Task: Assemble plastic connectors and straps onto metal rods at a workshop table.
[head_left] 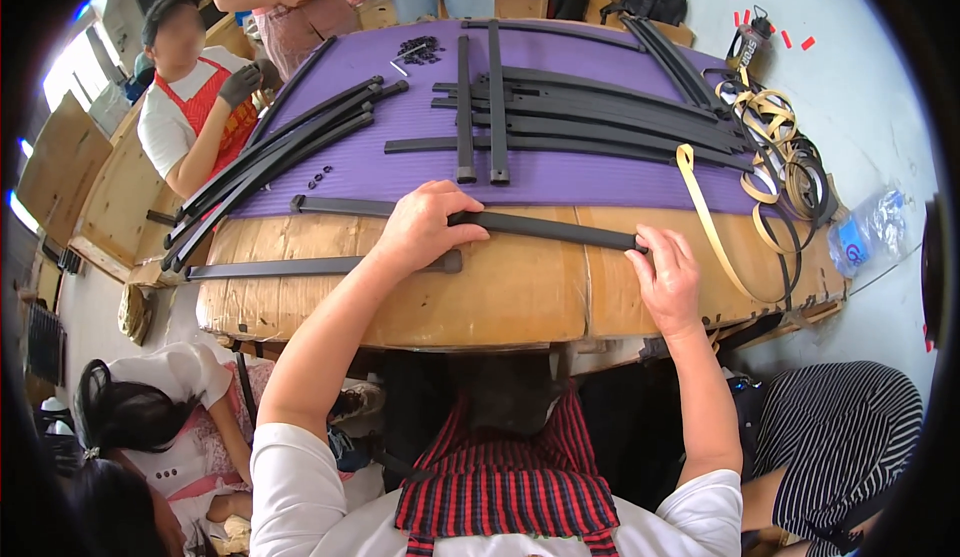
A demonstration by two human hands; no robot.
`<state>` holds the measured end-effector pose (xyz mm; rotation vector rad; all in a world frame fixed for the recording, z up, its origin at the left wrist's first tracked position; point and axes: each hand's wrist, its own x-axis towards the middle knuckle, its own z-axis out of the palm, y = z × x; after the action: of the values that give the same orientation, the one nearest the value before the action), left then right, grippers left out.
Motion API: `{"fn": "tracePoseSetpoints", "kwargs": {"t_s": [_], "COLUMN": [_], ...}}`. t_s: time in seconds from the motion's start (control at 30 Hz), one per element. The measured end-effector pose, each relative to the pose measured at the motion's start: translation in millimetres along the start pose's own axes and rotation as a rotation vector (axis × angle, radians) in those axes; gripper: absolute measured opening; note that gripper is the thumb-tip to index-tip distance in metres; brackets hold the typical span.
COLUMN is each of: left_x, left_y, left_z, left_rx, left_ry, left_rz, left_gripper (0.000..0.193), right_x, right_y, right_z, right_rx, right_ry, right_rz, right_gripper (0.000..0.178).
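Observation:
A black bar (560, 231) lies slantwise near the front of the table, and both my hands are on it. My left hand (430, 225) wraps round it with the fingers closed. At its right end, my right hand (668, 272) pinches the tip between thumb and fingers. Left of my left hand a black length (345, 206) with an end piece shows; my hand hides whether it is the same bar. Another black bar (320, 268) rests nearer me, passing under my left forearm. Two upright black bars (497, 107) lie across several long black strips (610, 107) beyond my hands.
A purple mat (360, 172) covers the far part of the cardboard-topped table (500, 307). Small black parts (420, 51) are heaped at the back. Bundled black bars (270, 167) lie left. Tangled straps (775, 147) and a plastic bottle (868, 229) are right. People surround the table.

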<state>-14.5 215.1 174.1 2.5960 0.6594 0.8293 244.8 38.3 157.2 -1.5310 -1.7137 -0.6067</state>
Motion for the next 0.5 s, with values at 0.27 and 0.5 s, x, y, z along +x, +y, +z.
{"fn": "tracePoseSetpoints", "kwargs": {"t_s": [0.27, 0.5], "left_x": [-3.0, -6.0], "left_y": [-1.5, 0.1], "left_z": [4.5, 1.1], "left_rx": [0.008, 0.013], "left_ry": [0.041, -0.009], "left_rz": [0.027, -0.035], "left_gripper": [0.028, 0.029], "right_x": [-0.7, -0.1], "right_y": [-3.4, -9.0], "right_z": [-1.5, -5.4], "right_rx": [0.037, 0.035], "right_ry": [-0.016, -0.013], "right_rz": [0.003, 0.013], "right_gripper": [0.031, 0.036]}}
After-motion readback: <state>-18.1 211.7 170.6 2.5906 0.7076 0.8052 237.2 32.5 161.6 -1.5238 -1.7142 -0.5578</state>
